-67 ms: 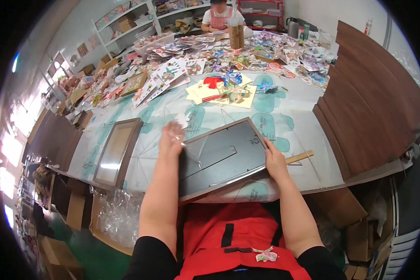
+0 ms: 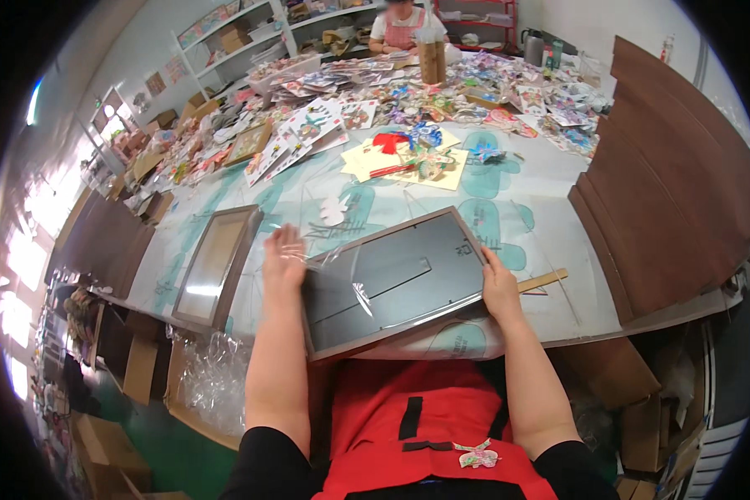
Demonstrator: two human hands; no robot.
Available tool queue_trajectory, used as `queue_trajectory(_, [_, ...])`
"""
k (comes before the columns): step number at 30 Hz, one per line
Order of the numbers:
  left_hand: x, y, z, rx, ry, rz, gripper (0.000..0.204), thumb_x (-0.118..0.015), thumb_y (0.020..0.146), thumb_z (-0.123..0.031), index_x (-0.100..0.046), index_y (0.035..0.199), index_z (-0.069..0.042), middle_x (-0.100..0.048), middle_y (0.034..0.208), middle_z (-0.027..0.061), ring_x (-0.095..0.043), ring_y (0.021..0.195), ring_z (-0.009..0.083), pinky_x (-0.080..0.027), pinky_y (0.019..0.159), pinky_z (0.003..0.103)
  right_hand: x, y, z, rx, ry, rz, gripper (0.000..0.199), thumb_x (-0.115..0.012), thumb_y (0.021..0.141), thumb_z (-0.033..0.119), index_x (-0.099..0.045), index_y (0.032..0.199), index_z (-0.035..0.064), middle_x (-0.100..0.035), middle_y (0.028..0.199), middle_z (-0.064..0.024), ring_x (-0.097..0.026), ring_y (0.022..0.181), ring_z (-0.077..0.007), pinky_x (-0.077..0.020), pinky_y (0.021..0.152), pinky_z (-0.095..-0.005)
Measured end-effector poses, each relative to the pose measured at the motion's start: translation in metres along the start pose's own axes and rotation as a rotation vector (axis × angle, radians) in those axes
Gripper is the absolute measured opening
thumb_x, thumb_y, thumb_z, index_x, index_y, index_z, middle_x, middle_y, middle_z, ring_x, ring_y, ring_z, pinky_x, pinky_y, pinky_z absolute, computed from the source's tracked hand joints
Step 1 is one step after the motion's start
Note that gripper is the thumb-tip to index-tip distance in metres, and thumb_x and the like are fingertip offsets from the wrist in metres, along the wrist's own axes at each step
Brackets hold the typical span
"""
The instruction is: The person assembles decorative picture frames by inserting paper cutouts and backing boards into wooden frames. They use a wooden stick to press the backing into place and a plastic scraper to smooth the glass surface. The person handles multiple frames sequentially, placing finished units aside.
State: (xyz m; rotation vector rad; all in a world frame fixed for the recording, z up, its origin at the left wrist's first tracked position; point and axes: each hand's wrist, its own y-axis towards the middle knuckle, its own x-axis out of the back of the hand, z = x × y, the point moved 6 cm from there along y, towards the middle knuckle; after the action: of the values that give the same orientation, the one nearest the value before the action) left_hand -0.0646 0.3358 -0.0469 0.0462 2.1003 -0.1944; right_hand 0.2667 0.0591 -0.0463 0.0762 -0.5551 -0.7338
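A dark brown picture frame point(image 2: 392, 292) lies tilted at the table's front edge, its grey back with the stand flap facing up. My right hand point(image 2: 500, 287) is closed round the frame's right side, thumb on top. Clear plastic film point(image 2: 360, 293) covers part of the frame's back and shines in streaks toward its left end. My left hand point(image 2: 285, 258), its fingers blurred, is just off the frame's left corner, gripping what looks like the loose end of that film. Beyond it lies a small white cut-out point(image 2: 333, 210).
Another brown frame point(image 2: 217, 267) lies at left. Dark brown boards point(image 2: 671, 200) stand stacked at right, near a wooden strip point(image 2: 543, 280). Yellow sheets point(image 2: 437, 171) with ribbon pieces and a heap of cards lie farther back. A person point(image 2: 404, 32) sits opposite. A box of clear plastic point(image 2: 212, 379) stands below left.
My left hand has moved left and slightly nearer, away from the white cut-out, which now shows fully. The film spreads wider over the frame's left end. My right hand keeps its hold.
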Motion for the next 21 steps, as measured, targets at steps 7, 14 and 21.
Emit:
queue_trajectory(7, [0.103,-0.131,-0.193,-0.455,0.072,-0.295,0.018,-0.050,0.093,-0.024,-0.053,0.087,-0.008,-0.026,0.055,-0.0027,-0.029,0.046,0.0097,-0.026,0.042,0.023,0.001,-0.008,0.001,0.054,-0.015,-0.129,0.032,-0.041,0.091,0.009,-0.055,0.118,-0.0002,-0.062,0.101,-0.0256,-0.061,0.093,-0.0372,-0.0456,0.081,-0.0398])
queue_trajectory(14, [0.079,-0.199,-0.227,-0.870,0.786,-0.359,0.019,-0.046,0.092,-0.016,-0.060,0.090,-0.004,-0.041,0.060,-0.0030,-0.037,0.049,0.0058,-0.029,0.043,0.021,-0.001,-0.005,-0.002,0.026,-0.012,-0.109,0.032,-0.040,0.093,0.011,-0.056,0.118,0.0006,-0.063,0.104,-0.0206,-0.061,0.097,-0.0329,-0.0449,0.084,-0.0357])
queue_trajectory(21, [-0.053,-0.194,0.016,-0.549,1.792,1.045,0.038,-0.052,0.086,-0.009,-0.051,0.123,-0.002,-0.054,0.121,0.0179,-0.048,0.117,0.0345,-0.037,0.100,0.040,-0.003,-0.005,-0.005,0.040,0.031,-0.120,0.032,-0.040,0.093,0.011,-0.056,0.117,-0.0011,-0.064,0.107,-0.0191,-0.061,0.100,-0.0295,-0.0444,0.087,-0.0336])
